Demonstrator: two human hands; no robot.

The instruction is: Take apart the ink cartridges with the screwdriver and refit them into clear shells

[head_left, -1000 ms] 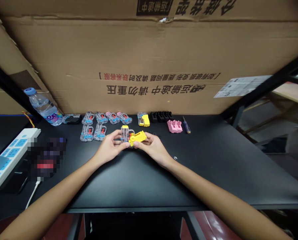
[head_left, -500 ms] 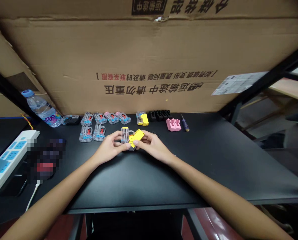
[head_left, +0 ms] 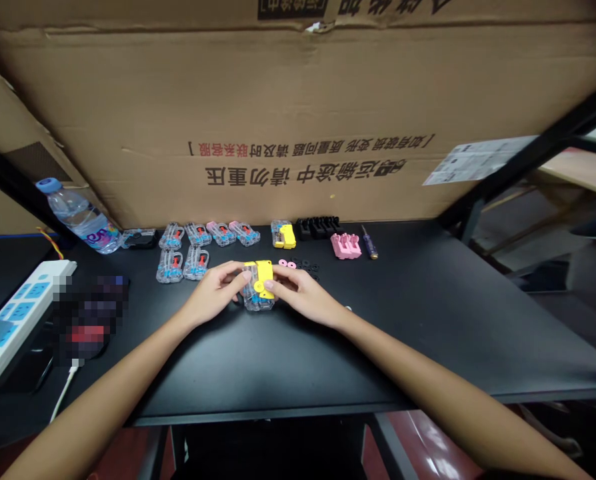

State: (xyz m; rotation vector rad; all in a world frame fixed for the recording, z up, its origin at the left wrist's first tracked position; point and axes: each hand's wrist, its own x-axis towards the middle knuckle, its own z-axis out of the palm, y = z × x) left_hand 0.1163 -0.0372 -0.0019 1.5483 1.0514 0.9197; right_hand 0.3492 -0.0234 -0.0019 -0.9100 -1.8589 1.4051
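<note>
Near the middle of the table, my left hand [head_left: 215, 294] is closed on the left side of a small clear plastic case [head_left: 259, 305] with blue parts inside. My right hand [head_left: 307, 295] grips a yellow cover piece [head_left: 265, 272], its thumb pressing the lower right of it. This yellow cover lies upright against the right half of the clear case. Just behind my right hand are pink rings [head_left: 287, 264] and several black rings [head_left: 308, 265]. A similar clear case with a yellow cover [head_left: 284, 235] lies farther back.
Several clear cases with red parts [head_left: 197, 263] lie at back left. Black clip-like parts [head_left: 318, 227], pink parts [head_left: 346, 245] and a screwdriver [head_left: 369, 243] are at back right. A water bottle [head_left: 81, 217] and power strip [head_left: 25, 303] stand left; cardboard [head_left: 298, 87] walls the back.
The yellow cover has turned from a slant to upright and now lies against the clear case. Both hands have come slightly nearer, and the rings behind them show more.
</note>
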